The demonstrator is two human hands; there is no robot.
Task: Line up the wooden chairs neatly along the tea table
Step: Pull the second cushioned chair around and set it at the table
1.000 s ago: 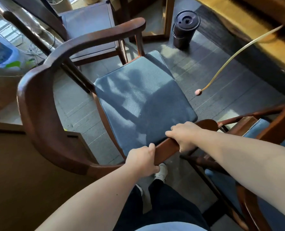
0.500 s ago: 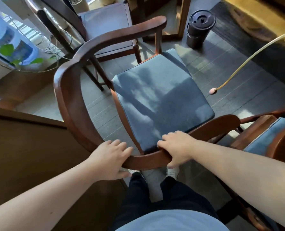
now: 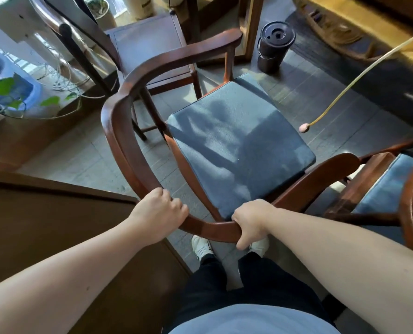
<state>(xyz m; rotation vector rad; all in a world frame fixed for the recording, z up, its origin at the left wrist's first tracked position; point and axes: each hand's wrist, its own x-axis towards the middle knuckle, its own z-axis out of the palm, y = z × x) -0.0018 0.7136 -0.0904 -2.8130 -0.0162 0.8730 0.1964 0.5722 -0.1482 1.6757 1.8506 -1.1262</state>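
Both your left hand [image 3: 160, 214] and right hand [image 3: 250, 221] are wrapped tight around the chair [image 3: 128, 150] back rail, so lift slightly instead of dragging, and keep clear of the neighbouring chair [image 3: 379, 189].

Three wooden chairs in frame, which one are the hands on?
The middle round-backed wooden chair with the blue-grey cushion: left hand and right hand both grip its curved back rail. The far bare-seat chair and right-edge cushioned chair are untouched.

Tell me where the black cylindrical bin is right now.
In the head view, the black bin stands on the floor at upper right of centre, just beyond the held chair, beside a wooden post.
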